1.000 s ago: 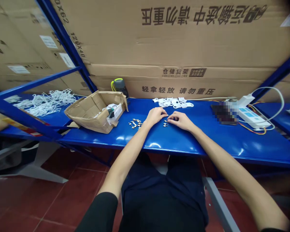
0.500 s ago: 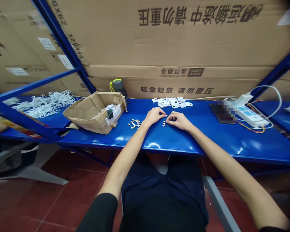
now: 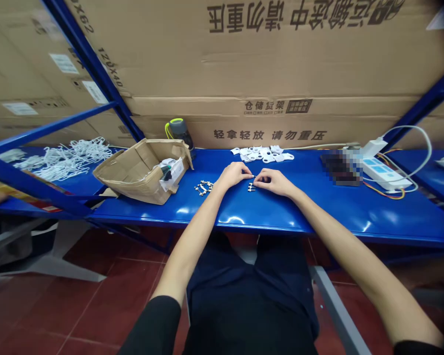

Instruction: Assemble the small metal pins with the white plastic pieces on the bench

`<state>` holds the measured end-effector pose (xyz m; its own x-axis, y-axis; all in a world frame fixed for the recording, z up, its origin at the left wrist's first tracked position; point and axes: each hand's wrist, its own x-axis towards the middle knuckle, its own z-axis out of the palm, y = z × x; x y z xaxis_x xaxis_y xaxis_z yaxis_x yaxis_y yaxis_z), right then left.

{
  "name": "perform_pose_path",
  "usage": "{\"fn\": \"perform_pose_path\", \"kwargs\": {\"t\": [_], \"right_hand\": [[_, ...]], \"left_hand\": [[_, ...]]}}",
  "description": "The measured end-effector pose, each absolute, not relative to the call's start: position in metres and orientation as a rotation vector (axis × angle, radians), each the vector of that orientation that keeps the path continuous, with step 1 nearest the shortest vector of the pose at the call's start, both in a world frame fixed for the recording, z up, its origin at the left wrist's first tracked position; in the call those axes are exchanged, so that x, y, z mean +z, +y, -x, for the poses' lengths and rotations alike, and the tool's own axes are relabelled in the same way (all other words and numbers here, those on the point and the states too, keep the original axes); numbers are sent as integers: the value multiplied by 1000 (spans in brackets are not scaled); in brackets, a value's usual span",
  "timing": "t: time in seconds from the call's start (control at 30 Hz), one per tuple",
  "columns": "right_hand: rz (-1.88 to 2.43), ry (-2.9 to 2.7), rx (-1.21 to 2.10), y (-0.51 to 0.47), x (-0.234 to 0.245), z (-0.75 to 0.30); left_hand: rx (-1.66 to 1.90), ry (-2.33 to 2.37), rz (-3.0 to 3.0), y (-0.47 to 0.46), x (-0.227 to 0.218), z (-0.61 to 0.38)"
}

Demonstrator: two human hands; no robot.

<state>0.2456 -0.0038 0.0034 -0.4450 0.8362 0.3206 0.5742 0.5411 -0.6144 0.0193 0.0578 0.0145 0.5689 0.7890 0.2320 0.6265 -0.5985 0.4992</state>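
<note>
My left hand [image 3: 237, 174] and my right hand [image 3: 274, 182] meet fingertip to fingertip over the blue tabletop. Each is closed in a pinch around something tiny and pale between them, too small to name. Just below the right fingertips lies a short row of small metal pins with brass-coloured ends [image 3: 251, 187]. A loose pile of similar small metal parts [image 3: 204, 187] sits left of my left wrist, partly hidden by it. Beyond both hands, white plastic pieces with round holes [image 3: 262, 155] are spread near the back edge.
An open cardboard box [image 3: 140, 170] with bags inside stands at the left, a dark bottle [image 3: 181, 132] behind it. To the right are a blurred dark object [image 3: 342, 168] and a white power strip [image 3: 383, 175] with cables. White wire-like parts [image 3: 74, 157] lie beyond the blue frame.
The view has shifted slightly. Both hands stay in nearly the same place, fingertips still together, with only small finger movement.
</note>
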Motion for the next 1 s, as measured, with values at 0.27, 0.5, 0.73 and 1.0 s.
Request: {"fn": "perform_pose_path", "kwargs": {"t": [0.27, 0.5, 0.73, 1.0], "right_hand": [[1194, -2078, 450, 1, -1, -251], [1231, -2129, 378, 4, -5, -253], [1258, -2147, 370, 2, -6, -249], [1245, -2165, 378, 2, -6, -250]], "left_hand": [[593, 1015, -2459, 60, 17, -10], [588, 870, -2373, 63, 15, 0], [566, 860, -2384, 60, 17, 5], [567, 887, -2431, 59, 17, 1]]}}
